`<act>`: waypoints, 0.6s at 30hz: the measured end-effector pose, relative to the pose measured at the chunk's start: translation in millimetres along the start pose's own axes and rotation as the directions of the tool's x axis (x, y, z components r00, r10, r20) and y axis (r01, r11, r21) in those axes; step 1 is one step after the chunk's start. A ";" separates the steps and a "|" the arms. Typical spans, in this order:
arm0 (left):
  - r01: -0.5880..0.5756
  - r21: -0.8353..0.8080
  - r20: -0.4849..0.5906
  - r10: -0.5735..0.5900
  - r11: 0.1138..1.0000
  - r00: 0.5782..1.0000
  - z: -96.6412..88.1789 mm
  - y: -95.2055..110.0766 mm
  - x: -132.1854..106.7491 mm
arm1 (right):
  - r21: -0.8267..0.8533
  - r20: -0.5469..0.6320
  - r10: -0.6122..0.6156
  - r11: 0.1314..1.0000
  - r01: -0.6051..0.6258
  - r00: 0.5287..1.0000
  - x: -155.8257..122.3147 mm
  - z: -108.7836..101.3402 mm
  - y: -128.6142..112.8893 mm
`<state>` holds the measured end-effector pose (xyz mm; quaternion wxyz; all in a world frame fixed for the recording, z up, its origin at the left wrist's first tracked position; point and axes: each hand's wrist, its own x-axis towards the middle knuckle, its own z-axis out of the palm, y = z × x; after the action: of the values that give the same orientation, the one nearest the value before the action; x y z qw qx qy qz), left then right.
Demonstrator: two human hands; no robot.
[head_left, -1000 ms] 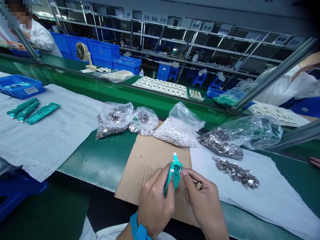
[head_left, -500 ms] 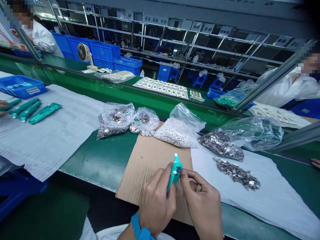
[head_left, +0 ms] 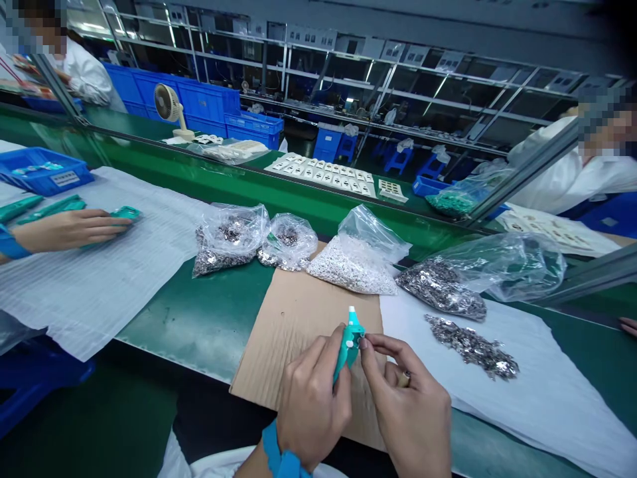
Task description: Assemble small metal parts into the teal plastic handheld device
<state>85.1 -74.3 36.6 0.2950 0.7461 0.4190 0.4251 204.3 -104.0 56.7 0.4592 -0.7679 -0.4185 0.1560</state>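
Observation:
My left hand, with a blue band at its wrist, is closed around a small teal plastic housing. The housing tilts upward, its white nozzle tip pointing away from me and its open side facing right. At that open side, the thumb and index finger of my right hand are pinched together; whatever is between them is too small to make out. A short tan cylindrical end shows among the right hand's curled fingers. Both hands are above a cardboard sheet. To their right, loose shiny metal pieces lie on white sheeting.
Behind the cardboard stand clear bags of metal pieces, a bag of white parts and another metal-filled bag. At left, a co-worker's hand is over teal housings near a blue tray. A slanted metal post rises at right.
A co-worker's hand has reached in from the left over the teal housings. My right hand has shifted slightly right and its tan end has turned; my left hand is nearly still.

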 end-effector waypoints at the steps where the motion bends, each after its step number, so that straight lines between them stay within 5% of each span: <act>1: 0.002 -0.001 0.000 -0.002 1.000 1.000 0.3 -0.3 0.4 | -0.036 0.006 -0.017 0.999 0.018 1.000 -1.2 0.3 -0.1; 15: 0.088 -0.059 -0.051 -0.091 0.994 0.995 5.4 -12.6 3.3 | -0.040 0.009 -0.114 0.993 0.115 0.993 5.5 28.1 5.3; 18: 0.128 -0.066 -0.092 -0.134 0.990 0.987 2.6 -17.6 5.1 | 0.000 -0.023 -0.037 0.999 0.037 0.999 10.4 21.2 -4.8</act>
<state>82.3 -61.7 23.4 0.3241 0.6864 0.4679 0.4526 194.9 -82.5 51.0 0.4669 -0.7617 -0.4274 0.1384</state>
